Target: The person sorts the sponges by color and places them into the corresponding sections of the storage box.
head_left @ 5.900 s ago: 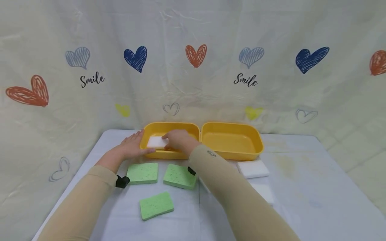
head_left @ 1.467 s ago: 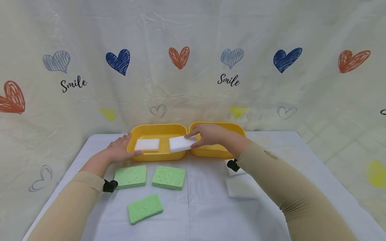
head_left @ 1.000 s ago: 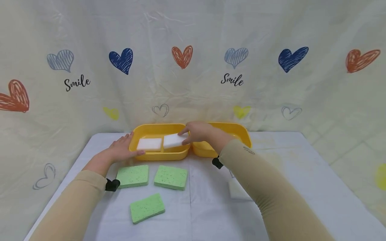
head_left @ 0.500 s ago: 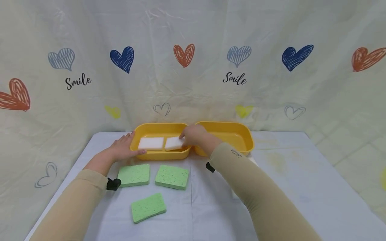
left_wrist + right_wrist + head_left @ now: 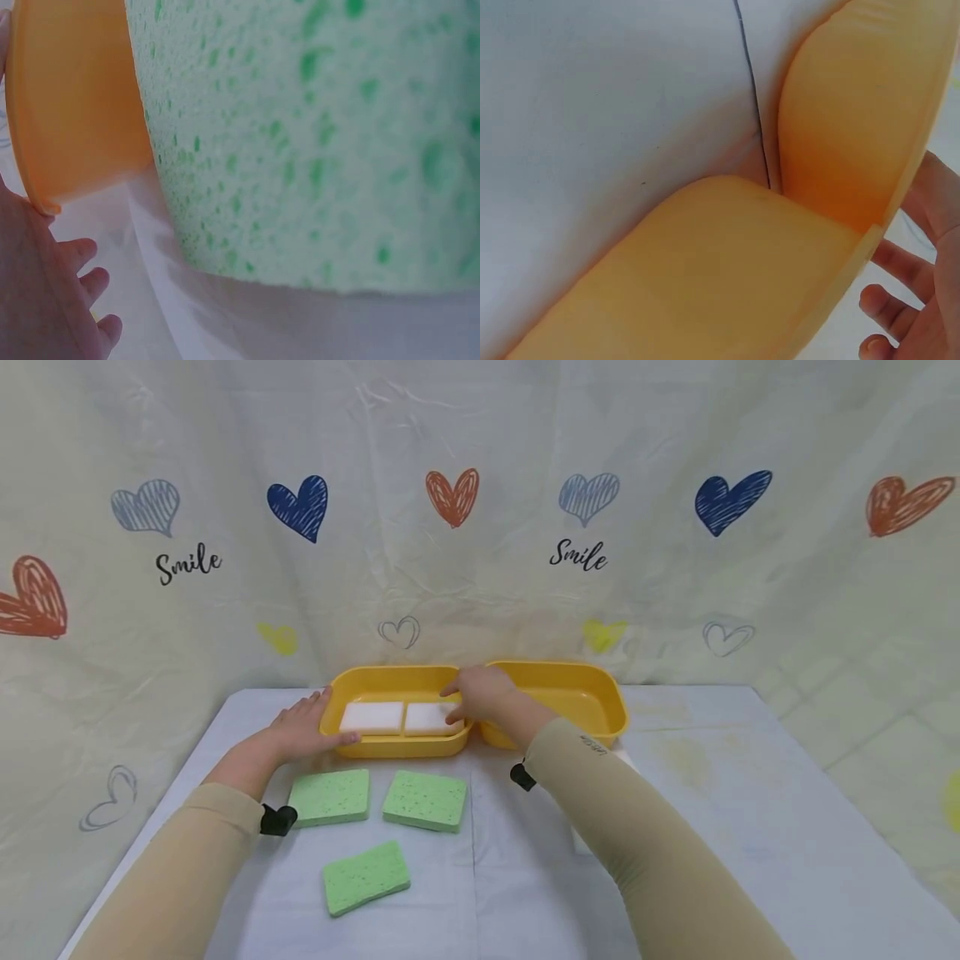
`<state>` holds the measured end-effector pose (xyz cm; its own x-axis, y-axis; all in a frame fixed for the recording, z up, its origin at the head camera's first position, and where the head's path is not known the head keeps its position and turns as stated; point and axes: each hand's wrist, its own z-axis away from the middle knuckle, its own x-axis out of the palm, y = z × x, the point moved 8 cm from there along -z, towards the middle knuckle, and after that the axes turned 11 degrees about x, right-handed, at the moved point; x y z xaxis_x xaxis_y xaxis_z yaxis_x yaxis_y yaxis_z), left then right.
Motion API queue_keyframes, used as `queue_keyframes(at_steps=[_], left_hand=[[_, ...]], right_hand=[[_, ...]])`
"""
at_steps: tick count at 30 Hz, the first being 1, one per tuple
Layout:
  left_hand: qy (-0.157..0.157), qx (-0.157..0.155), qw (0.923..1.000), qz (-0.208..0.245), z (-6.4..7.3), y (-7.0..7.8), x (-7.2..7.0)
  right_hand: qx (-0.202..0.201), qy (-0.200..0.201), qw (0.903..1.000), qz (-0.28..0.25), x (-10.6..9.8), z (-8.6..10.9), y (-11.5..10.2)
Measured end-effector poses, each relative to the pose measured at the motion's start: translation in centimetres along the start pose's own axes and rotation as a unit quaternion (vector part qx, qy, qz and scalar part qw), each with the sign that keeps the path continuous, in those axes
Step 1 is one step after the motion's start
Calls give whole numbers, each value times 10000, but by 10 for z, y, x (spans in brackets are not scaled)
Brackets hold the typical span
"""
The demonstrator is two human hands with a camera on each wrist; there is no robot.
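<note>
My left hand (image 5: 296, 731) rests against the left end of the left yellow tray (image 5: 405, 748), its thumb extended along the front rim. Two white sponges lie flat side by side inside: the left one (image 5: 371, 717) and the right one (image 5: 427, 718). Over that tray's right end is my right hand (image 5: 486, 692), thumb and index finger spread at the right sponge's edge; whether they touch it I cannot tell. In the right wrist view the fingers (image 5: 889, 311) look loose, behind the tray walls. A green sponge (image 5: 300, 150) fills much of the left wrist view.
Beside the left tray stands a second yellow tray (image 5: 577, 702), its left part behind my right hand. On the white tablecloth (image 5: 517, 877) lie three green sponges, one nearest me (image 5: 366, 878). White sponge edges (image 5: 581, 843) peek out beside my right sleeve. A curtain with hearts hangs behind.
My right hand has moved left with a white sponge, lowered it into the left tray beside the first, and spread its fingers off it. My left hand stays at the tray's left end.
</note>
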<state>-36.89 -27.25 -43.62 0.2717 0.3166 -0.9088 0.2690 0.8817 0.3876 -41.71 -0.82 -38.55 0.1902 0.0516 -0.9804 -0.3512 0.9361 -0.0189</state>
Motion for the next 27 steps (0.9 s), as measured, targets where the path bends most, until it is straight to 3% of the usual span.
queue_keyframes(at_steps=[9,15,18,24,27], left_hand=[[12,41,10000,6,0,0,1],[9,63,10000,-17,4,7,-2],[-12,51,10000,27,6,12,-5],[-42,93,9999,-68,7,16,-5],[-40,104,9999,-71,7,17,-4]], right_hand=[[48,-80,9975,-698,-13,18,9],[-134,136,9956,-919,-24,38,24],[-162,138,9950,-978,-28,52,37],[249,105,9922,-1214,-27,82,75],[247,230,9914,-1262,-27,100,93]])
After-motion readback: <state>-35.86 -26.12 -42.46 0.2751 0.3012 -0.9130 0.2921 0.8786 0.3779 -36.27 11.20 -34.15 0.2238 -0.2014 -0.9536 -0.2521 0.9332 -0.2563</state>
